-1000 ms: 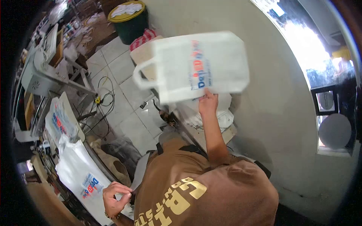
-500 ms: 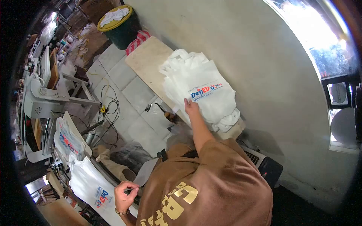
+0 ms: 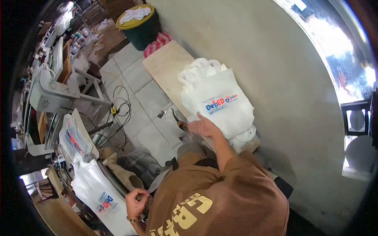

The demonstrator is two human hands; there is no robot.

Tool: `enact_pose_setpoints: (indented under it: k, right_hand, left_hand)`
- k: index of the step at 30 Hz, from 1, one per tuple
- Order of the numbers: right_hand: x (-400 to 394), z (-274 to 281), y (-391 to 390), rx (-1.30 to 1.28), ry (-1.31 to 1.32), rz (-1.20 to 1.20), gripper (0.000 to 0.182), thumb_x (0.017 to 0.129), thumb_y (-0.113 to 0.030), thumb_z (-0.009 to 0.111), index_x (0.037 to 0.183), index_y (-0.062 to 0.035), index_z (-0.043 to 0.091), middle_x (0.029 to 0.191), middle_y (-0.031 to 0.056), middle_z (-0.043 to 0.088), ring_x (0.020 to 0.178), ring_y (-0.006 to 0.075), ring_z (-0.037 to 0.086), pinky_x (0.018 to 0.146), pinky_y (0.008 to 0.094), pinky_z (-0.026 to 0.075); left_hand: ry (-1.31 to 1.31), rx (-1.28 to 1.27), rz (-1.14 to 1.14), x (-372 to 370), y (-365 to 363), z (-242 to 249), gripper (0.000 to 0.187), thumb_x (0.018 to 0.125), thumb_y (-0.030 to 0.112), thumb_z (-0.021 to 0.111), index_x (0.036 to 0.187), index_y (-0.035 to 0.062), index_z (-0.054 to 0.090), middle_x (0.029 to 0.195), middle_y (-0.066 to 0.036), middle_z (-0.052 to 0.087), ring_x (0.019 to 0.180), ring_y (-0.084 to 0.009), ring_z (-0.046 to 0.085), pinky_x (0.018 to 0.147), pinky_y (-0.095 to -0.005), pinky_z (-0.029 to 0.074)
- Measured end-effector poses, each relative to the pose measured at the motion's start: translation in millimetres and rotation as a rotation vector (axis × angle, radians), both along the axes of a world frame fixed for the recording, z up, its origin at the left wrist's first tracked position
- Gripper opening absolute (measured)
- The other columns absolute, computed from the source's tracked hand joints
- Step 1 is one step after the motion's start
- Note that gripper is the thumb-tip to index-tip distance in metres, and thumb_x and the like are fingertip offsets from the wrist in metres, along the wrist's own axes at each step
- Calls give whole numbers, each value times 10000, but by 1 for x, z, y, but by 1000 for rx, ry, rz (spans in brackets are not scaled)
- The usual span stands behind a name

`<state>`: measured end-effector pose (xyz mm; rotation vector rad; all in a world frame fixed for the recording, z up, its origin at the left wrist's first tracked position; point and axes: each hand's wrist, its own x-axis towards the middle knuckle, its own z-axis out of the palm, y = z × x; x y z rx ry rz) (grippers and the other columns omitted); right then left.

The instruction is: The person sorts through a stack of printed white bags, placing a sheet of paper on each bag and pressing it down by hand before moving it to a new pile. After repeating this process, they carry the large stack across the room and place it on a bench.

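A stack of white bags (image 3: 232,84) lies on a bench, the top one flat with a blue and red "DepED" print. My right hand (image 3: 205,128) is beside the stack's near left edge, fingers apart and holding nothing. At lower left my left hand (image 3: 136,202) has thumb and fingers pinched on a thin pale sheet (image 3: 158,179), its edge partly hidden by my shirt. Next to that hand hangs a pile of white printed bags (image 3: 92,188). Another printed white bag (image 3: 74,137) lies on the pale board of a machine.
The pale bench (image 3: 169,61) runs along the wall. A green bin (image 3: 143,33) with a yellow rim stands past its far end, near a red-and-white striped bag (image 3: 157,44). Black cables (image 3: 122,112) lie coiled on the tiles. A grey machine (image 3: 53,96) stands at left.
My right hand has drawn back from the top bag's print to the stack's edge, and its fingers have spread. The top bag lies flatter and straighter. My left hand keeps its pinch.
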<state>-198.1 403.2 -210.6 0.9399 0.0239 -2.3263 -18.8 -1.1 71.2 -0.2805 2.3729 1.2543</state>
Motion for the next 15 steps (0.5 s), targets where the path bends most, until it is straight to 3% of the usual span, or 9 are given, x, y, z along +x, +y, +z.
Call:
enact_pose_setpoints:
  k: [2,4,6,7,11,14,15]
  right_hand:
    - [2,41,9,970,447,690,670,911,-510,675,1248,59,570,1137,278,668,1017,386,678,866,449,569]
    - [4,-60,50,1777,576,719,859,833,-665,665,1424,-68,483,1402,287,516,1226,463,559,1009,544,467]
    - [0,-6,44,2177,-32,1217,1057,739,-811,615,1558,-218,308,1612,242,214,1401,577,277,1118,651,282]
    - [-1,-33,56,1906,29,1255,1162,696,-910,515,1604,-293,132,1666,165,-58,1422,645,24,1135,714,122]
    - [9,-97,70,1952,335,1347,1130,718,-937,422,1607,-307,119,1669,162,-9,1411,658,67,1125,733,98]
    - [6,-89,76,1988,433,1392,1104,742,-923,414,1607,-300,126,1672,149,-2,1409,660,69,1129,730,86]
    - [3,-75,71,2008,423,1413,1066,773,-903,401,1607,-298,128,1674,135,-5,1448,600,59,1126,732,100]
  left_hand:
    - [-18,10,36,4,1,0,71,810,31,734,861,-8,703,832,-86,720,790,-159,667,737,-304,520]
    - [36,-55,17,2,3,3,83,793,30,719,864,-13,718,819,-97,728,760,-165,680,735,-300,531]
    - [12,-62,5,-1,7,-3,85,792,31,718,865,-13,718,813,-100,728,755,-173,683,731,-303,532]
    - [-11,-68,-12,-3,8,-6,88,791,32,718,866,-13,718,807,-102,728,751,-180,686,728,-305,534]
    - [-25,-90,-34,-11,18,-7,94,785,48,721,858,-11,714,797,-120,723,744,-198,693,721,-315,537]
    - [-32,-139,-54,-10,20,-8,90,782,52,723,845,-10,710,789,-130,716,737,-205,691,712,-320,535]
    - [-13,-185,-25,-10,22,-9,90,795,59,715,851,-10,706,772,-127,708,725,-206,686,707,-323,533]
